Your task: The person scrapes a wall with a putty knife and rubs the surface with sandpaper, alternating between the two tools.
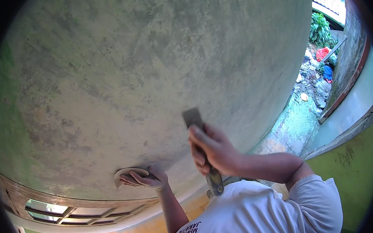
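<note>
My right hand [212, 151] is wrapped round the handle of a scraper [192, 117], whose flat blade points up in front of the wall [159, 84]. The blade is slightly blurred, and whether it touches the wall I cannot tell. Lower left, my left hand [145, 179] is palm up with its fingers stretched out, supporting a thin, pale curved piece [131, 173] close to the wall. The wall is grey and patchy, with green paint at its left side.
A wooden frame with panes [90, 213] runs along the lower left. At the right lie a tiled walkway [277, 141], rubble with red and blue scraps [320, 74], and a low green wall [356, 174].
</note>
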Motion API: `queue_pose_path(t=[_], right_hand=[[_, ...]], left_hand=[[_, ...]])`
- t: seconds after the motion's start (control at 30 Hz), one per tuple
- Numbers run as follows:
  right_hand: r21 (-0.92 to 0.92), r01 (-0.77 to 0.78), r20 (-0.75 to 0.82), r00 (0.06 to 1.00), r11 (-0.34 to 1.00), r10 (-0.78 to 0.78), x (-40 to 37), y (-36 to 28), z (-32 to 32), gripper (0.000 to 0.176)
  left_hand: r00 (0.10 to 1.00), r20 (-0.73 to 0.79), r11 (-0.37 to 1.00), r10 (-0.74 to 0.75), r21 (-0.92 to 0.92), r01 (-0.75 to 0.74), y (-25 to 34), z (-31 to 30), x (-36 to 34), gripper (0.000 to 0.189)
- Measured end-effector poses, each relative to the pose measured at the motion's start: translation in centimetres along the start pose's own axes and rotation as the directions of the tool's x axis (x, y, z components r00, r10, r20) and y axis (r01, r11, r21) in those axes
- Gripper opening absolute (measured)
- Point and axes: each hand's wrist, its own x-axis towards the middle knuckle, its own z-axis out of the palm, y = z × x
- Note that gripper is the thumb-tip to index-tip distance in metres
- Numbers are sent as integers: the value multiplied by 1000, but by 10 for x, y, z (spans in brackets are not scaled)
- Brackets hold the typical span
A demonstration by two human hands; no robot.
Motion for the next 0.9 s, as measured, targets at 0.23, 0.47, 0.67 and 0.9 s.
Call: queue_pose_path(t=[0.23,0.47,0.67,0.9], right_hand=[[57,-66,-9,998,996,67,0,-1,1,35],[90,-45,-30,998,995,47,6,-13,-4,34],[-37,-102,48,994,994,103,-6,10,3,32],[-20,-105,92,990,994,107,-8,12,1,34]], left_hand=[[1000,7,1000,-14,7,14,1,0,-2,58],[1000,2,1000,-11,-7,11,0,2,-2,58],[1000,4,1000,-25,13,25,0,2,-4,59],[1000,-4,1000,-3,-12,3,1,2,-1,59]])
